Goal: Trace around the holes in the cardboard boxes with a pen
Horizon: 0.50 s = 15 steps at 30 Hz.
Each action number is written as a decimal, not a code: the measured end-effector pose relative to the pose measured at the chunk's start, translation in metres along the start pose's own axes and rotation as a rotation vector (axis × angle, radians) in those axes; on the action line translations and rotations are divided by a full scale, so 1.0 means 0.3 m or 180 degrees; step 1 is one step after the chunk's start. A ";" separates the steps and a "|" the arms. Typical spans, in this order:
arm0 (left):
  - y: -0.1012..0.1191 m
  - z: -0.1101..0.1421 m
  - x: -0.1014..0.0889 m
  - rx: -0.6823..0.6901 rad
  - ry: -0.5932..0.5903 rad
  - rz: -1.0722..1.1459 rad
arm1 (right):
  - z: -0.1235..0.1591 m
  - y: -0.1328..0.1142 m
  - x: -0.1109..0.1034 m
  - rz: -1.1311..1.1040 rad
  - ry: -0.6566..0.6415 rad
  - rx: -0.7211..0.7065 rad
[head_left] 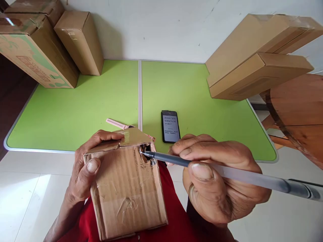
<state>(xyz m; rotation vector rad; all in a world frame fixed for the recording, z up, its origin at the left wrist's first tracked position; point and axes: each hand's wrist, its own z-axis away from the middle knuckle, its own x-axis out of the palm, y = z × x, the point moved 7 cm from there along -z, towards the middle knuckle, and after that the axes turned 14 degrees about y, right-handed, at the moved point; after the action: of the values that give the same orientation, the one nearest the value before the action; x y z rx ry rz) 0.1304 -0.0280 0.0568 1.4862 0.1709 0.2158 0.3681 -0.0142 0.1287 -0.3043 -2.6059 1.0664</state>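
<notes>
My left hand (87, 164) grips a small cardboard box (126, 195) by its upper left corner, thumb on the near face and fingers over the top. Near the box's upper right corner is a torn, dark-edged hole, with ink-like marks around it. Between the thumb and fingers of my right hand (219, 174) is a grey pen (242, 176). Its tip points left and meets the box at the hole's left edge, or is just in front of it; I cannot tell which. The box is tilted above my lap, in front of the table edge.
A green folding table (121, 90) bears a phone (171, 126) with a lit screen and a pink-strapped watch (117, 123), partly behind the box. Tall cartons (82, 43) stand at the back left, more cartons (252, 74) at the right. A wooden stool (300, 111) is at far right.
</notes>
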 end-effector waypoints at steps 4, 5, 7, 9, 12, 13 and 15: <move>0.004 -0.001 0.004 0.0072 -0.0043 0.0026 | -0.002 0.011 0.001 0.0154 -0.0048 0.0001; 0.002 -0.002 0.003 0.0077 -0.0044 0.0020 | 0.001 0.015 0.002 0.0147 -0.0070 0.0040; 0.001 -0.003 0.003 0.0108 -0.0055 0.0010 | 0.005 0.019 0.002 0.0093 -0.0095 0.0084; 0.004 -0.003 0.003 0.0166 -0.0069 0.0022 | 0.006 0.016 0.003 0.0012 -0.0109 0.0061; 0.008 -0.004 0.005 0.0227 -0.0118 0.0083 | 0.002 0.008 0.003 -0.0065 -0.0148 0.0039; 0.008 -0.004 0.007 0.0223 -0.0138 0.0096 | 0.000 0.007 0.001 -0.0060 -0.0164 0.0067; 0.007 -0.004 0.006 0.0213 -0.0139 0.0114 | -0.001 0.009 -0.008 -0.0013 -0.0216 0.0185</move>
<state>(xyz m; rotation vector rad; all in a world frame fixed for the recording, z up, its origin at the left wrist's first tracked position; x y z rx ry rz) 0.1318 -0.0261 0.0587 1.5601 0.1173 0.2080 0.3706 -0.0128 0.1265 -0.2536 -2.6276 1.1683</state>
